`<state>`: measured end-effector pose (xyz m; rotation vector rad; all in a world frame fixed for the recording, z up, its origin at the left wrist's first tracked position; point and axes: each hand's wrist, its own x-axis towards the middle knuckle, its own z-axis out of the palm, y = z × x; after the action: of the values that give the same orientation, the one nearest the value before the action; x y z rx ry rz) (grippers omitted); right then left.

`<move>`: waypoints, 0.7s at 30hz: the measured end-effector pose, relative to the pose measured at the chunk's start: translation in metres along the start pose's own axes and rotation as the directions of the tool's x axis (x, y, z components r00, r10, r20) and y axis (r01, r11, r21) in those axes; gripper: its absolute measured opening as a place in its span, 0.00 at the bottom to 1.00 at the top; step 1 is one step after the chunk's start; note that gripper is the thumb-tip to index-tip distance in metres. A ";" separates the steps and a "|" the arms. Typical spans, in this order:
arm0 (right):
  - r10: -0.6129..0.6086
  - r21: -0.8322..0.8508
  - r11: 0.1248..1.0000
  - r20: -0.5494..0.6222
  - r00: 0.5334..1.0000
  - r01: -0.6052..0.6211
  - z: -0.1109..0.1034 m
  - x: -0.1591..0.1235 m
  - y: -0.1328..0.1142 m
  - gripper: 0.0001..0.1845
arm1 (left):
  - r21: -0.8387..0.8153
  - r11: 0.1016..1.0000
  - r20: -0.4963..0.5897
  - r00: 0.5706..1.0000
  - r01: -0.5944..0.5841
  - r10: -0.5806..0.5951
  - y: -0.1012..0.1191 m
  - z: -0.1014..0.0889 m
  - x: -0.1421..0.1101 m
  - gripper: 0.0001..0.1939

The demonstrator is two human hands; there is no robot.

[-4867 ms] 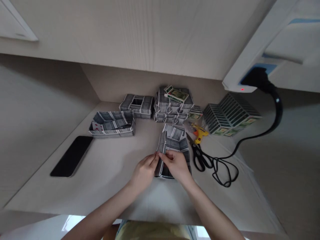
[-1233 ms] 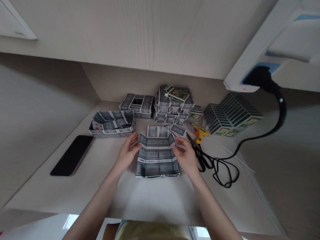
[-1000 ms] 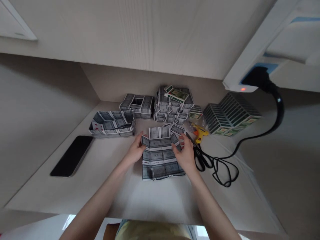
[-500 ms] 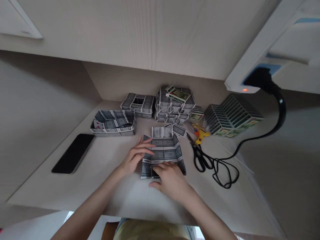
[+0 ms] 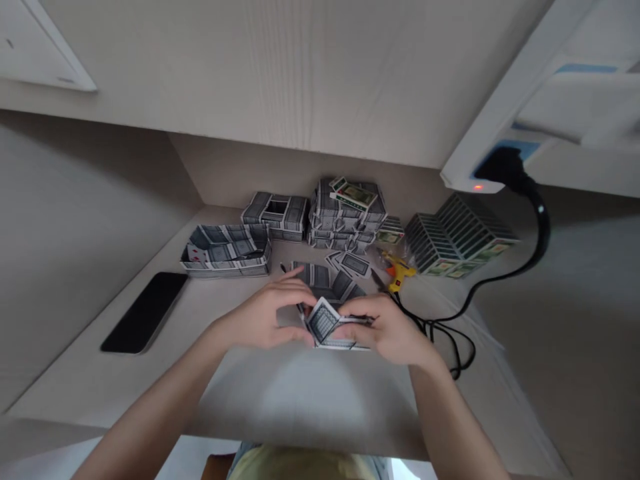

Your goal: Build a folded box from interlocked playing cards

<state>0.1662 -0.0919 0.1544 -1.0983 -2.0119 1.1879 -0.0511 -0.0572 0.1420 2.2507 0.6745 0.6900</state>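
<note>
A panel of joined playing cards [image 5: 324,321], grey patterned backs showing, is partly folded up at the desk's middle. My left hand [image 5: 277,310] pinches its left side, with the thumb in front and the fingers behind. On the right side my right hand [image 5: 383,327] grips the near flap between thumb and fingers. One card corner sticks up at a slant between the two hands. Behind them, the far part of the panel lies on the desk, partly hidden by the fingers. A few loose playing cards [image 5: 355,264] lie just beyond it.
An open card box [image 5: 227,267] and a black phone [image 5: 145,312] are at left. Card boxes [image 5: 345,213] stand stacked at the back. A yellow glue gun [image 5: 400,275], its black cable [image 5: 463,323] and stacks of card packs [image 5: 450,243] are at right.
The near flap of the card panel has been lifted and bent up. My left hand has moved onto its left side, and my right hand has shifted right and taken hold.
</note>
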 end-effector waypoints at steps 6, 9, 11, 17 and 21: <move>-0.029 0.022 0.999 -0.085 0.996 0.031 -0.021 0.015 -0.016 0.10 | -0.089 0.992 0.014 0.996 0.087 -0.086 0.008 -0.014 0.035 0.16; 0.012 0.080 0.997 -0.152 0.988 0.001 -0.022 0.021 -0.015 0.11 | -0.091 0.994 0.052 0.997 0.058 -0.054 0.012 -0.020 0.048 0.15; 0.047 0.167 0.986 -0.213 0.976 -0.011 -0.020 0.024 -0.012 0.12 | -0.120 0.990 0.055 0.996 0.070 -0.064 0.012 -0.022 0.053 0.14; 0.092 0.247 0.968 -0.461 0.883 0.029 -0.009 0.028 -0.005 0.12 | -0.198 0.971 0.001 0.991 0.133 -0.135 0.003 -0.020 0.055 0.13; 0.081 0.220 0.974 -0.548 0.832 0.050 -0.002 0.032 -0.005 0.12 | -0.220 0.971 -0.077 0.991 0.090 -0.110 -0.003 -0.017 0.055 0.13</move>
<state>0.1497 -0.0647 0.1618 -1.1772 -1.3852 0.9324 -0.0226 -0.0128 0.1661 1.9831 0.7152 0.7784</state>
